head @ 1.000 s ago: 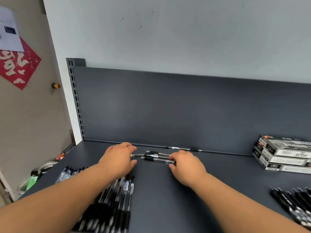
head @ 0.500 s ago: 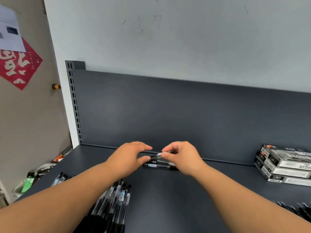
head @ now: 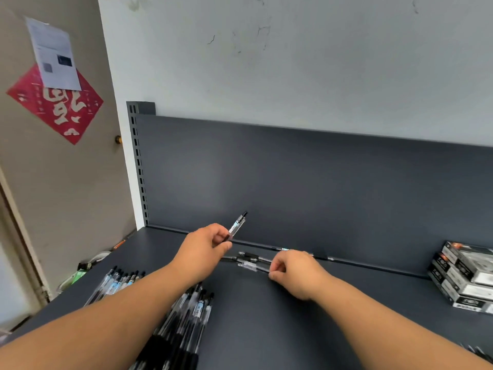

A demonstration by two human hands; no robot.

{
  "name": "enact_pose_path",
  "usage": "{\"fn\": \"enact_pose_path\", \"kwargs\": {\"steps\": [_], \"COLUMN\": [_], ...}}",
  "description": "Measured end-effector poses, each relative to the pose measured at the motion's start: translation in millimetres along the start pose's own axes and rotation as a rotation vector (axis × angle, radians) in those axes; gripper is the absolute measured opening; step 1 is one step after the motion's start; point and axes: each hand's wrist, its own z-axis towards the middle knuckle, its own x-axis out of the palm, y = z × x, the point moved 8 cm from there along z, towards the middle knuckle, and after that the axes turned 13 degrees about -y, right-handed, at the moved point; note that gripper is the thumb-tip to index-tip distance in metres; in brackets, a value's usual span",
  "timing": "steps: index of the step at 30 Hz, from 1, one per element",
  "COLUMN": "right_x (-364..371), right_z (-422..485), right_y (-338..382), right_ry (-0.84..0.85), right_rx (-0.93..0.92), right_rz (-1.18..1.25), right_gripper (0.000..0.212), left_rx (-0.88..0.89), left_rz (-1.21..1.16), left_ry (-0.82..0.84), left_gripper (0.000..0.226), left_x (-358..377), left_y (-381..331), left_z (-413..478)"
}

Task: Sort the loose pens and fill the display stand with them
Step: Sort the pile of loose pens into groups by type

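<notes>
- The left hand [head: 205, 247] pinches a clear-barrelled gel pen [head: 237, 227] by its dark lower end. The barrel juts up and away from the fingertips, tilted, off the shelf [head: 266, 329].
- The right hand [head: 296, 273] has thumb and forefinger closed on the near end of a loose pen [head: 253, 267] lying flat. Two more pens lie just beyond that pinch, toward the left hand.
- I judge these pens light, stiff and smooth, and likely to roll. The dark grip section should slip less than the glossy barrel.
- A heap of pens [head: 186, 324] lies under the left forearm, and a blue-labelled row [head: 117, 284] lies outboard of it.
</notes>
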Motion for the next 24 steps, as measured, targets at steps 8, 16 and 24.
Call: {"fn": "enact_pose_path", "kwargs": {"steps": [8, 16, 24], "right_x": [-21, -13, 4], "right_z": [-6, 1, 10], "right_y": [14, 43, -16], "right_ry": [-0.149, -0.114, -0.074], "right_rx": [0.245, 0.071, 0.065], "right_rz": [0.857, 0.788, -0.189], "right_gripper": [0.005, 0.009, 0.024], "left_rx": [-0.327, -0.480, -0.440], "left_rz": [-0.596, -0.890, -0.805], "left_ry": [-0.015, -0.027, -0.093], "left_gripper": [0.017, 0.014, 0.014], "left_x": [13, 18, 0], "left_y": [-7, -11, 8], "left_z": [-9, -8, -3]}}
